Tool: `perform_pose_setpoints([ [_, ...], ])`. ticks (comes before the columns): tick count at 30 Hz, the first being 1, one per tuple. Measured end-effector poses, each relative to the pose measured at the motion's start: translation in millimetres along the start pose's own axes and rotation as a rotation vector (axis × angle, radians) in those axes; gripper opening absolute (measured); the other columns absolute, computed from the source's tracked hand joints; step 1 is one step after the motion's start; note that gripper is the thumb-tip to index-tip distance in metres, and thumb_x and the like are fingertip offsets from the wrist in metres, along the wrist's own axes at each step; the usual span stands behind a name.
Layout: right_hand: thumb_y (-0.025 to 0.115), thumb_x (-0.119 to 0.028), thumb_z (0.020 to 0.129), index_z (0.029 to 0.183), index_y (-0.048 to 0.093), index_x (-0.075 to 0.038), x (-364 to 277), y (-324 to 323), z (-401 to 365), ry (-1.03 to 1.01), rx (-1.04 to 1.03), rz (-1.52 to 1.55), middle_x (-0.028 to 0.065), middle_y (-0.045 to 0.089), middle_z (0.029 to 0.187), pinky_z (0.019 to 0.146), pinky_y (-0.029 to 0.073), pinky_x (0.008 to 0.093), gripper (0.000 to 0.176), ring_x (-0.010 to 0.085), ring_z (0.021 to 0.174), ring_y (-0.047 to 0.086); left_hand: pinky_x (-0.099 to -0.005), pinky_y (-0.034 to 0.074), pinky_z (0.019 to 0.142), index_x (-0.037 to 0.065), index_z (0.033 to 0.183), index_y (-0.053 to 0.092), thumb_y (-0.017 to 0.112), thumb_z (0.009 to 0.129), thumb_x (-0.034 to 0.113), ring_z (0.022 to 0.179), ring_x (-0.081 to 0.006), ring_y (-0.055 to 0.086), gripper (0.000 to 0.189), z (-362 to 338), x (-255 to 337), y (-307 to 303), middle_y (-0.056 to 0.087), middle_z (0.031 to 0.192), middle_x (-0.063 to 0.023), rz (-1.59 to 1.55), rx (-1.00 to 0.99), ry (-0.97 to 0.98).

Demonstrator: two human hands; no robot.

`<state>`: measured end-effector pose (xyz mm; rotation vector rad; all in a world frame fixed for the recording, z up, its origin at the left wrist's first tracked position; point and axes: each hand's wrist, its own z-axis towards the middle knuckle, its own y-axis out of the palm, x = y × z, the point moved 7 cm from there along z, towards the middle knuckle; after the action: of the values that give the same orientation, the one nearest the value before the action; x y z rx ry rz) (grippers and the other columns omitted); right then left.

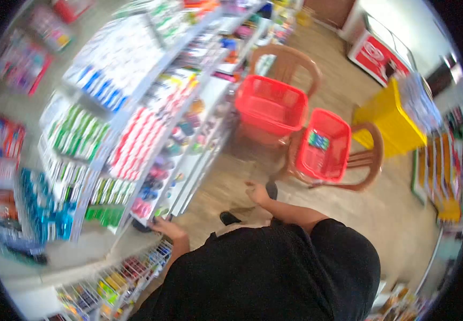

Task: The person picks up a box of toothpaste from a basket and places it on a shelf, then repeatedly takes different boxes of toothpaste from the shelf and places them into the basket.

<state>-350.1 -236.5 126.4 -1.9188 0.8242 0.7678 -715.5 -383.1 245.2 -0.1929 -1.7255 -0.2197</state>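
Note:
My left hand (170, 229) is at the near end of the store shelf, its fingers stretched towards the lowest tier; blur hides whether they touch it. Small colourful goods (144, 206) sit on that tier. In front of my body hangs my right hand (257, 193), fingers loosely apart, with nothing visible in it. Ahead of it, a red plastic basket (342, 155) holds small blue-and-green packs (318, 140) and rests on a brown plastic chair (373, 166). Beside it, another red basket (274, 113) stands on a second brown chair (312, 69).
Rows of boxed tubes (135, 142) fill the shelf unit (115, 115) on my left. A wire rack (119, 278) stands at lower left. Beyond the chairs are a yellow bin (389, 120), a red-and-white freezer (376, 53) and a stocked shelf (440, 176).

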Motion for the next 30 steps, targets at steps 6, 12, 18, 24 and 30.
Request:
perform_pose_setpoints([
  [6,0.059,-0.022,0.084,0.115,0.058,-0.011,142,-96,-5,0.491,0.341,0.724,0.0056,0.064,0.107,0.070,0.050,0.0359,0.032,0.0230,0.083,0.065,-0.0303,0.043,0.073,0.011,0.115,0.056,0.053,0.093,0.035,0.084,-0.0137,0.054,0.033,-116,-237,102,0.057,0.094,-0.0015,0.606,-1.146,-0.839],
  [12,0.056,-0.023,0.090,0.123,0.050,-0.018,212,-168,-19,0.806,0.455,1.215,0.0042,0.057,0.115,0.088,0.042,0.0469,0.034,0.0244,0.098,0.059,-0.0335,0.042,0.076,0.018,0.129,0.051,0.052,0.093,0.036,0.090,-0.0146,0.057,0.040,-263,-276,217,0.060,0.109,-0.0006,1.054,-1.604,-1.143],
  [18,0.051,-0.014,0.092,0.123,0.049,-0.012,281,-259,27,0.458,0.553,1.586,0.0060,0.060,0.104,0.080,0.049,0.0393,0.032,0.0243,0.090,0.061,-0.0329,0.041,0.079,0.024,0.142,0.036,0.047,0.095,0.025,0.096,-0.0144,0.058,0.049,-438,-273,391,0.058,0.118,-0.0015,1.022,-1.864,-1.037],
  [24,0.050,-0.007,0.090,0.135,0.037,-0.008,384,-308,94,0.489,0.732,1.508,0.0072,0.060,0.098,0.067,0.051,0.0358,0.047,0.0219,0.083,0.063,-0.0318,0.043,0.073,0.024,0.141,0.030,0.053,0.091,0.026,0.090,-0.0155,0.059,0.055,-514,-363,483,0.060,0.102,-0.0018,0.913,-1.523,-1.011],
  [30,0.052,-0.013,0.092,0.144,0.030,-0.009,507,-292,174,0.334,0.962,1.254,0.0111,0.060,0.114,0.063,0.050,0.0289,0.057,0.0176,0.085,0.061,-0.0336,0.044,0.068,0.030,0.144,0.013,0.051,0.080,0.012,0.091,-0.0183,0.058,0.076,-504,-490,532,0.055,0.099,-0.0021,0.993,-1.327,-1.011],
])
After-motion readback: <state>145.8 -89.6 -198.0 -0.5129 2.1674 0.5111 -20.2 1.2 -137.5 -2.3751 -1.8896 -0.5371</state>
